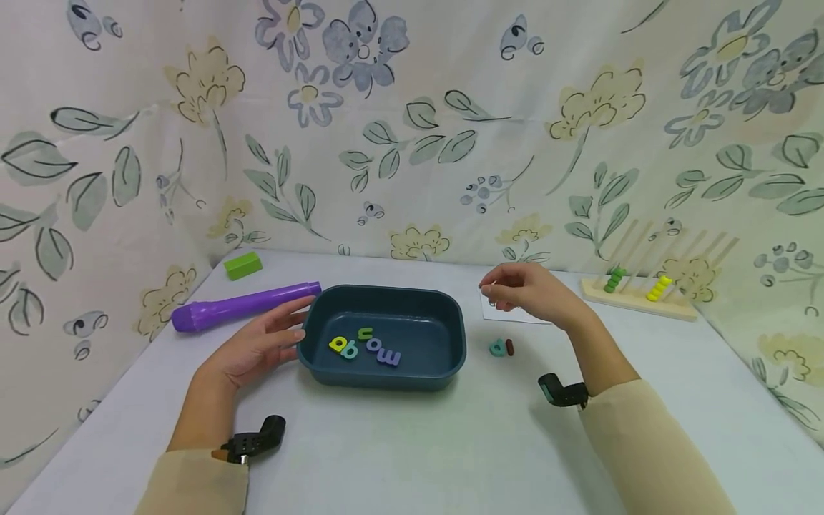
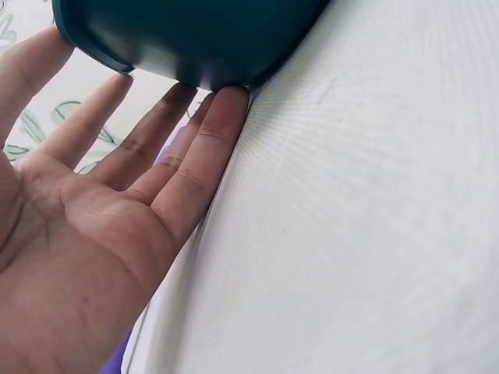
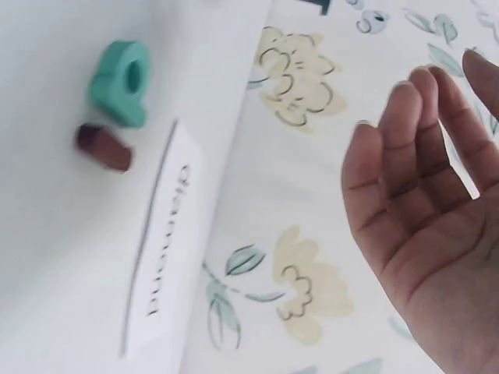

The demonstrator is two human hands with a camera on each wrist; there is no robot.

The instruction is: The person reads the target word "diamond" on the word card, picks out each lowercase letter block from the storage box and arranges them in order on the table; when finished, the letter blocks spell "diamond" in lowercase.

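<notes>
A dark teal plastic tub [image 1: 386,381] stands on the table with several letter pieces inside: a yellow one [image 1: 337,345], a light teal one [image 1: 350,350], a green one [image 1: 365,333] and purple ones, among them an m shape [image 1: 389,357]. My left hand [image 1: 260,343] rests its fairly straight fingertips on the tub's left side; the left wrist view shows the fingers [image 2: 204,148] against its wall. Above a white card [image 1: 515,315] hangs my right hand [image 1: 531,292], fingers loosely bent, nothing visible in it. The card [image 3: 162,249] reads "diamond". Near it lie a teal letter [image 3: 119,84] and a dark red stick-shaped piece [image 3: 104,148].
A purple toy microphone [image 1: 244,306] lies left of the tub, and a green block [image 1: 243,265] sits behind it. At the back right stands a wooden bead rack [image 1: 637,300] with green and yellow beads. Floral cloth [image 1: 412,179] hangs behind the table.
</notes>
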